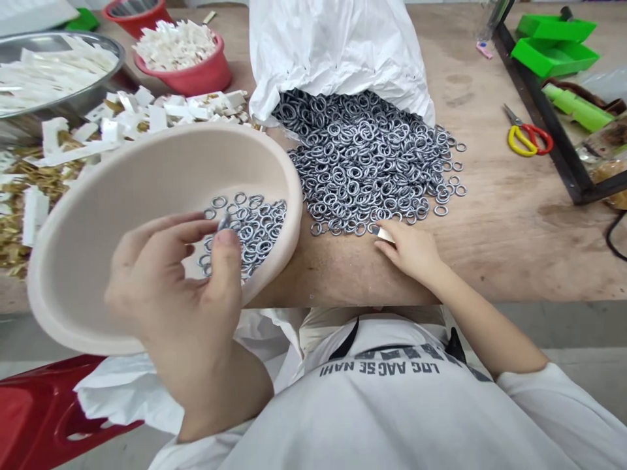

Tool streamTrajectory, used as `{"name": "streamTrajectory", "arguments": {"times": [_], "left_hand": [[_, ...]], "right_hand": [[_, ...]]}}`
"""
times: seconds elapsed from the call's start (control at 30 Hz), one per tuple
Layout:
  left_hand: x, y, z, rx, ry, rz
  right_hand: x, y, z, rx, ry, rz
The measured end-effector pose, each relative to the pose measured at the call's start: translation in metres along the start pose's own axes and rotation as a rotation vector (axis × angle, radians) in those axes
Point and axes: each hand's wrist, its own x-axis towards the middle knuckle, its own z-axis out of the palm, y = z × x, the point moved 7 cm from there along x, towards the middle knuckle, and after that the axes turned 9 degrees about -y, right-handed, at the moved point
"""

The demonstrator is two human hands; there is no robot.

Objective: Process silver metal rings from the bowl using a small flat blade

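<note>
Over a beige plastic basin (98, 196), my left hand (181, 274) is closed in a pinch, with a grey metal ring (225, 220) seen edge-on between thumb and fingers. Loose metal rings (255, 228) lie in the right side of that basin. My right hand (411, 251) rests at the front edge of a big heap of metal rings (367, 163) on the table. Its fingers grip a small white piece (385, 235) with a dark end, close to the nearest rings. The heap spills out of a white sack (337, 46).
White and gold pieces (112, 124) lie behind the basin, near a red bowl (206, 72) and a steel bowl (117, 65). Scissors (529, 138) are at right, beside a dark metal frame (548, 124) and green trays (553, 55). A red stool (44, 405) stands below left.
</note>
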Motion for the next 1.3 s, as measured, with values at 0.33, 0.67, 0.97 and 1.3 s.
{"name": "streamTrajectory", "arguments": {"times": [0.33,0.67,0.97,1.3], "left_hand": [[-0.009,0.053,0.119,0.027,-0.39,0.33],[-0.003,0.031,0.17,0.128,-0.569,0.259],[-0.022,0.067,0.153,-0.305,-0.439,0.508],[-0.023,0.065,0.152,-0.574,-0.459,0.3]], "right_hand": [[0.004,0.005,0.003,-0.205,-0.024,0.024],[0.003,0.015,0.004,0.127,0.038,-0.095],[-0.028,-0.002,-0.008,1.139,-0.034,-0.134],[-0.042,-0.012,0.001,1.33,-0.048,-0.121]]}}
